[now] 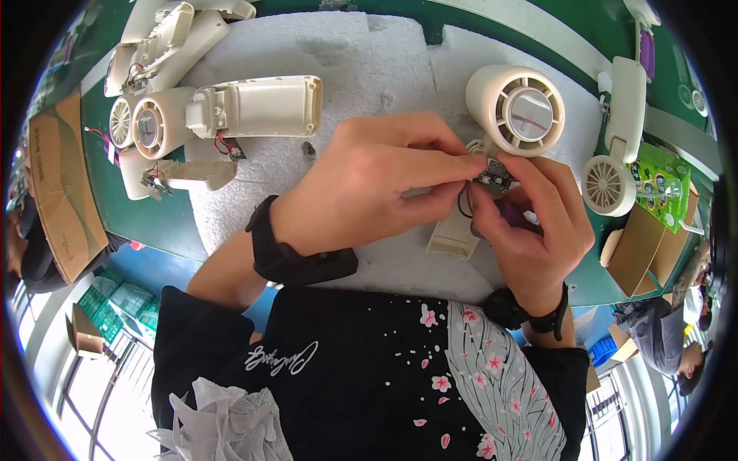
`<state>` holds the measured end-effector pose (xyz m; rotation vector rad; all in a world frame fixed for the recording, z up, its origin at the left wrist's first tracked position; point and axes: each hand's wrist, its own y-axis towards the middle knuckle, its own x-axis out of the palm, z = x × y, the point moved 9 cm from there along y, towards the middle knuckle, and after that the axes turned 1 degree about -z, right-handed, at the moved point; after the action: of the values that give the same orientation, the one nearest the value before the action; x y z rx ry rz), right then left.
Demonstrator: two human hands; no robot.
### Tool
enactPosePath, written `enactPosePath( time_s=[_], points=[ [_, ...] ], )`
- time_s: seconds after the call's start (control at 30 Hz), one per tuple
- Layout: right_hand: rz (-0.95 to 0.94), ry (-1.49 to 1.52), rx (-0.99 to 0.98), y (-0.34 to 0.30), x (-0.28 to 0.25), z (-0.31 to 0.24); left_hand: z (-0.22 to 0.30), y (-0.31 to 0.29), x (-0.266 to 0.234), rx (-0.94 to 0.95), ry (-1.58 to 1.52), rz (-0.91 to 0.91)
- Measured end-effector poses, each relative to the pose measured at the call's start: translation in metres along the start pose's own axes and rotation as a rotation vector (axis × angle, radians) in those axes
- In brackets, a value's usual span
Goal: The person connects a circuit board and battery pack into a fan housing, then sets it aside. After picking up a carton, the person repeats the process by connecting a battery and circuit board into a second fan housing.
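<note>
A small circuit board [493,177] is pinched between my two hands, just below the round cream head [515,107] of a handheld fan. My left hand [384,173] has thumb and fingertips closed on the board's left edge. Close on its right side, the fingers of my right hand [542,219] grip the board too. Partly hidden in the right palm is a purple piece [507,213], whose full shape I cannot make out. A dark wire [463,203] curves beneath the fingertips. The fan's open cream handle [453,240] shows below my hands.
White foam sheets [338,46] cover the middle of the green table [169,219]. Several opened fan bodies [269,107] with loose wires lie at left. Another fan [609,184] and a green packet [663,184] by a cardboard box [642,242] are at right. People sit at both sides.
</note>
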<state>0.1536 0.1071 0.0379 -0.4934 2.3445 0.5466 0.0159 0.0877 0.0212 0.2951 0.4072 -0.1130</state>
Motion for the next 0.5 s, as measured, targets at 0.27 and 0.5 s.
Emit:
enactPosePath(
  time_s=[0.27, 0.5],
  points=[
    [0.053, -0.046, 0.027, 0.0011, -0.0002, 0.0001, -0.0003, 0.0006, 0.0006, -0.012, -0.012, -0.012],
    [0.002, 0.03, 0.09, 0.0023, -0.0014, 0.0059, -0.0026, 0.0004, 0.0008, -0.028, -0.044, -0.014]
  ],
)
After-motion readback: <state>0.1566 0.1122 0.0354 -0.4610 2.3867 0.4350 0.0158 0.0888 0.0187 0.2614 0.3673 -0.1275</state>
